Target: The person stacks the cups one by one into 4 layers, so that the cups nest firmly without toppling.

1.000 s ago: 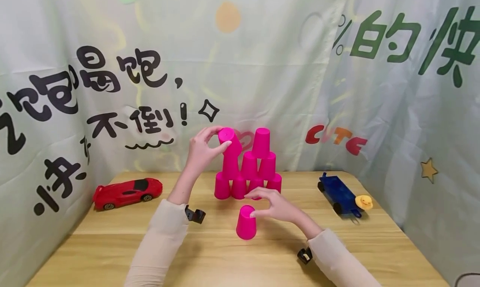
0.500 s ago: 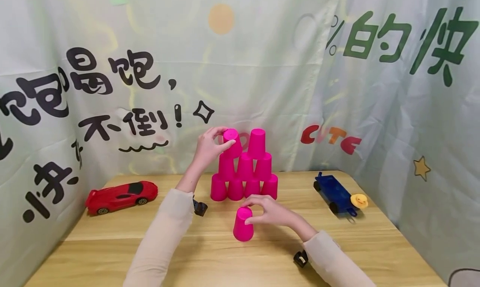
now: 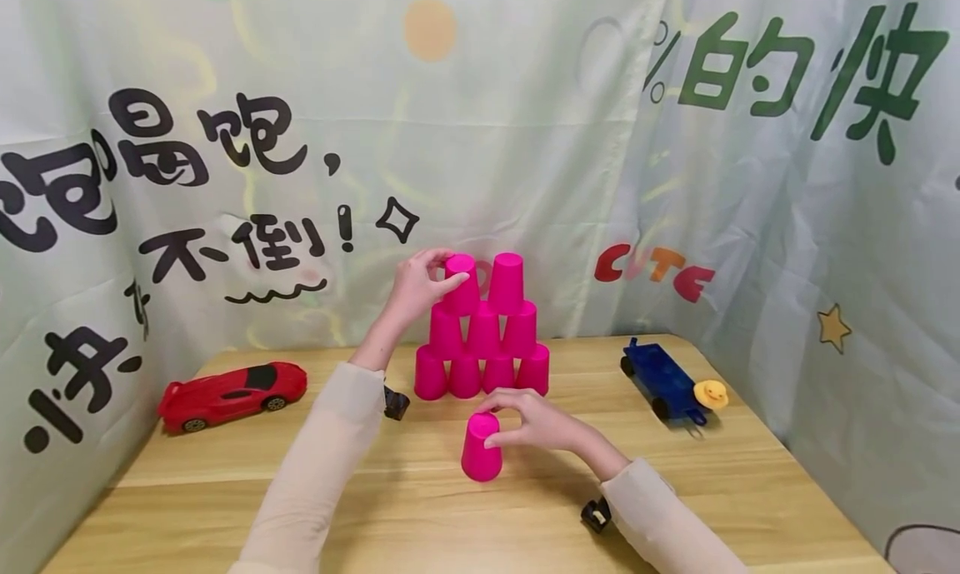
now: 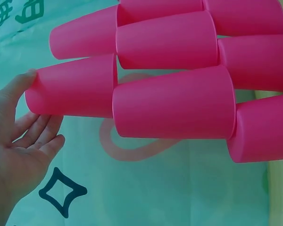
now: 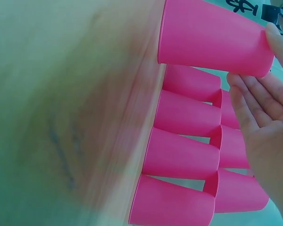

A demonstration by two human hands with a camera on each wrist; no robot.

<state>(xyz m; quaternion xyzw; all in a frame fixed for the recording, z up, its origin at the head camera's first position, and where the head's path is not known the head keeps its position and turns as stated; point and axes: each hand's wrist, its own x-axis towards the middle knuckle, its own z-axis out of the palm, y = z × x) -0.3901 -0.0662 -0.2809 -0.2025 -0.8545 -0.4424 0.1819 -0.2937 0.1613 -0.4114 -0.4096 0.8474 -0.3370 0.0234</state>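
Observation:
Pink plastic cups, all upside down, form a pyramid: several at the bottom, three in the middle row (image 3: 483,331), two on top. My left hand (image 3: 418,287) pinches the top-left cup (image 3: 462,287) by its upper end, thumb on one side and fingers on the other. In the left wrist view that cup (image 4: 75,87) has its rim against the middle row. Closer to me, a single cup (image 3: 482,456) stands on the table; my right hand (image 3: 538,420) holds it near its upper end. Thumb and fingers flank this cup (image 5: 212,37) in the right wrist view.
On the wooden table (image 3: 405,507), a red toy car (image 3: 236,395) sits at the left. A blue toy trailer (image 3: 662,378) with a yellow duck piece (image 3: 710,394) stands at the right. Printed cloth curtains (image 3: 510,157) enclose the back and sides.
The cup in my left hand has gone from tilted above the left end of the middle row to upright on it. My right hand has closed in on the front cup, which stays put.

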